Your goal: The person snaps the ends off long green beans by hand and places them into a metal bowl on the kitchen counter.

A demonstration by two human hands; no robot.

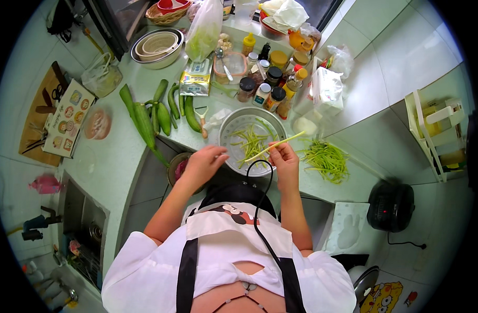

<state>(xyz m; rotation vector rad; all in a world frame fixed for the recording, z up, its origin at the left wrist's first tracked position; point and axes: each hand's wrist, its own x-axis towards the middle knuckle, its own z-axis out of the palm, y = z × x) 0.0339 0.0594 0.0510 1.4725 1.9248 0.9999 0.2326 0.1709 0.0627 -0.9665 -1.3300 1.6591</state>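
Observation:
A long pale-green vegetable stem (290,139) is pinched in my right hand (284,160), held slantwise over the right side of a steel basin (224,130). Inside the basin lie several cut green stem pieces (251,140). My left hand (206,163) hovers at the basin's left rim, its fingers loosely bent and a little apart, with nothing visible in them. A heap of thin green stems (325,161) rests on the counter to the right. Left of the basin lies a peeler (203,125) with a wooden handle, beside a crumpled white plastic bag (218,119).
Green gourds (145,122) and cucumbers (192,116) lie at the left. Jars and bottles (273,77) crowd the back, near a plastic tub (230,67). A bowl (177,169) sits below the counter edge. A black cable (257,208) hangs before me. The sink (85,214) is lower left.

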